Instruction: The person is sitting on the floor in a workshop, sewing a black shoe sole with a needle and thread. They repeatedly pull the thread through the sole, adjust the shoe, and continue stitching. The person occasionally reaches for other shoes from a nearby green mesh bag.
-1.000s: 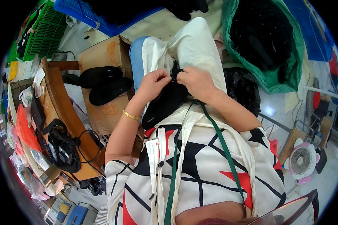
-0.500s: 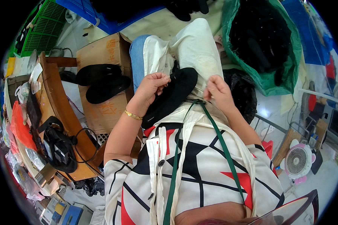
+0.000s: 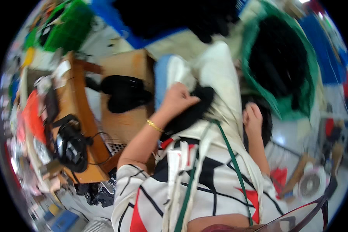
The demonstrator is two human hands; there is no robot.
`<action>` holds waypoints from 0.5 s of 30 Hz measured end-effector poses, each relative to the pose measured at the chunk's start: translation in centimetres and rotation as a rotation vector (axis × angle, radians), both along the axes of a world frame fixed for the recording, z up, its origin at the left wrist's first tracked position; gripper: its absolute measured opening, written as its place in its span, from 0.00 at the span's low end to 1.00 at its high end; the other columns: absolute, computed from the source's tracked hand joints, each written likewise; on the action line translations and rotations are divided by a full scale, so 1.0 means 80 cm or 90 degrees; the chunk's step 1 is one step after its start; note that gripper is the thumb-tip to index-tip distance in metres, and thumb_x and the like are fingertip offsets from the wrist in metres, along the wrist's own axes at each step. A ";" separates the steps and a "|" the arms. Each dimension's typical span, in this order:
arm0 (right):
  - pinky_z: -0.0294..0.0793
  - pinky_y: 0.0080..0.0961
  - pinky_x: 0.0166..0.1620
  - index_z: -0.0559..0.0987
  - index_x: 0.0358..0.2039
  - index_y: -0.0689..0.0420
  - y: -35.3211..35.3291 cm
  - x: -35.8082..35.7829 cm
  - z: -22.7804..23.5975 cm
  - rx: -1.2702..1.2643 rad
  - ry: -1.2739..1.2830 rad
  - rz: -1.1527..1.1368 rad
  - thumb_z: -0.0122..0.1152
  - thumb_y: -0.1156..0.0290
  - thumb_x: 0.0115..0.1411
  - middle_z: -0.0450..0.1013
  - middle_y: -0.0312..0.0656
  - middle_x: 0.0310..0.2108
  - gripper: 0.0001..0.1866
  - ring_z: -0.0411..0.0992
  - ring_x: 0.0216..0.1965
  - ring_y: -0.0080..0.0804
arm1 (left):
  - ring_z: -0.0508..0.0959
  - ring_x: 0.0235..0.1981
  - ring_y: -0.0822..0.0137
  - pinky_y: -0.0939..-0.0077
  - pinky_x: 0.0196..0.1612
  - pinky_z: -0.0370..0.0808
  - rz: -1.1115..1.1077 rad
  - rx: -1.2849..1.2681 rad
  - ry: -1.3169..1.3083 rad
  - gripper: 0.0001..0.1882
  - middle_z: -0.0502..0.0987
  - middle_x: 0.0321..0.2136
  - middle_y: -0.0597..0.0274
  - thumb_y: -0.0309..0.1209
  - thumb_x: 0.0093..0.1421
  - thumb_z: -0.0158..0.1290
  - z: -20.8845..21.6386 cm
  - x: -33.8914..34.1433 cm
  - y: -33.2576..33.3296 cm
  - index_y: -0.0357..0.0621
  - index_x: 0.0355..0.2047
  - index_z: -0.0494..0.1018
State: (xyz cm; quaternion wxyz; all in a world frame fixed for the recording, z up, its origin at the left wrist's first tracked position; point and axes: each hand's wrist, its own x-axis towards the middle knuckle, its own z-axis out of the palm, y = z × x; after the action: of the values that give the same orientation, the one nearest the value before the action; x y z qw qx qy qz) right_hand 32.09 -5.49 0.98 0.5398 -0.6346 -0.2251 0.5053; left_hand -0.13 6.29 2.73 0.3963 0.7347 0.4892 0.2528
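Note:
On my lap lies a black, soft, shoe-shaped piece [image 3: 190, 113], its rounded end toward my knees. My left hand [image 3: 177, 99] is closed on its upper edge, thumb pressed against the fingers. Off to the right, apart from the piece, my right hand [image 3: 253, 116] is raised beside my thigh with curled fingers. Blur hides whatever may be pinched in it. Below that hand shows a black plastic bag [image 3: 266, 125]. More black pieces of similar shape [image 3: 128, 99] rest on a cardboard box [image 3: 116, 123] to my left.
A green woven sack [image 3: 314, 83] full of black pieces stands at the far right. Ahead is a blue crate [image 3: 158, 43] heaped with black items. A wooden table [image 3: 83, 116] with a black bag [image 3: 71, 143] is at left, a fan [image 3: 310, 185] at lower right.
My right hand has moved right, away from the black piece, to beside my thigh. My left hand stays at the piece. The whole view has shifted and blurred.

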 end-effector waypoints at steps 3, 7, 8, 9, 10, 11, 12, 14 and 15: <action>0.52 0.15 0.18 0.75 0.39 0.57 -0.005 0.011 -0.003 0.030 -0.006 -0.009 0.57 0.68 0.67 0.62 0.29 0.18 0.06 0.57 0.16 0.15 | 0.77 0.36 0.53 0.63 0.39 0.74 -0.057 0.122 -0.068 0.21 0.79 0.30 0.54 0.33 0.46 0.68 -0.019 0.018 0.008 0.40 0.15 0.64; 0.58 0.13 0.18 0.72 0.37 0.56 -0.002 0.013 0.012 0.095 -0.029 0.000 0.53 0.72 0.69 0.64 0.31 0.18 0.03 0.59 0.15 0.15 | 0.75 0.23 0.59 0.66 0.28 0.71 0.015 -0.057 -0.097 0.19 0.73 0.19 0.54 0.28 0.48 0.65 -0.029 0.030 0.000 0.38 0.16 0.63; 0.57 0.13 0.18 0.72 0.36 0.56 0.002 0.010 0.020 0.111 -0.043 0.006 0.53 0.72 0.69 0.64 0.31 0.18 0.03 0.59 0.15 0.15 | 0.75 0.24 0.59 0.66 0.29 0.72 0.018 -0.082 -0.078 0.17 0.73 0.20 0.55 0.28 0.48 0.65 -0.026 0.027 0.000 0.39 0.19 0.65; 0.57 0.12 0.18 0.71 0.36 0.55 0.003 0.008 0.027 0.123 -0.056 0.010 0.53 0.72 0.69 0.64 0.31 0.18 0.03 0.59 0.15 0.14 | 0.75 0.25 0.60 0.67 0.30 0.72 0.021 -0.109 -0.059 0.15 0.73 0.20 0.55 0.27 0.47 0.65 -0.027 0.025 -0.003 0.39 0.22 0.66; 0.57 0.12 0.18 0.72 0.36 0.55 0.003 0.010 0.031 0.146 -0.057 0.007 0.53 0.72 0.69 0.64 0.30 0.18 0.03 0.59 0.16 0.14 | 0.76 0.25 0.60 0.67 0.31 0.73 0.034 -0.087 -0.078 0.15 0.74 0.22 0.55 0.27 0.47 0.65 -0.029 0.025 -0.005 0.39 0.24 0.67; 0.56 0.11 0.18 0.72 0.36 0.55 0.003 0.013 0.034 0.167 -0.058 0.003 0.53 0.72 0.69 0.64 0.30 0.18 0.03 0.59 0.16 0.13 | 0.76 0.26 0.60 0.67 0.32 0.73 0.045 -0.065 -0.096 0.15 0.75 0.23 0.55 0.27 0.47 0.65 -0.032 0.026 -0.006 0.39 0.27 0.68; 0.54 0.10 0.18 0.72 0.36 0.55 0.004 0.017 0.040 0.182 -0.036 -0.025 0.53 0.72 0.68 0.63 0.28 0.18 0.03 0.59 0.16 0.13 | 0.77 0.27 0.59 0.67 0.33 0.74 0.057 -0.045 -0.119 0.15 0.75 0.24 0.55 0.26 0.47 0.64 -0.035 0.028 -0.008 0.39 0.30 0.68; 0.50 0.11 0.18 0.72 0.38 0.55 0.001 0.031 0.075 0.241 0.014 -0.066 0.53 0.73 0.69 0.59 0.27 0.18 0.02 0.54 0.16 0.12 | 0.77 0.29 0.59 0.67 0.36 0.75 0.060 -0.067 -0.100 0.16 0.76 0.26 0.54 0.25 0.48 0.63 -0.036 0.029 -0.010 0.39 0.33 0.68; 0.48 0.12 0.18 0.72 0.38 0.56 -0.001 0.038 0.093 0.283 0.048 -0.100 0.53 0.73 0.69 0.57 0.27 0.18 0.01 0.52 0.16 0.11 | 0.78 0.30 0.58 0.67 0.37 0.75 0.060 -0.078 -0.091 0.17 0.76 0.27 0.53 0.25 0.48 0.63 -0.034 0.028 -0.008 0.39 0.35 0.68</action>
State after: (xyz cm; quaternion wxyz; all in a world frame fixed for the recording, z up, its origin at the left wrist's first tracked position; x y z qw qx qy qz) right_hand 35.13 -5.56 8.45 0.7120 -0.4962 -0.2603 0.4232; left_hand 2.13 5.64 -0.01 0.4618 0.6655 0.5082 0.2925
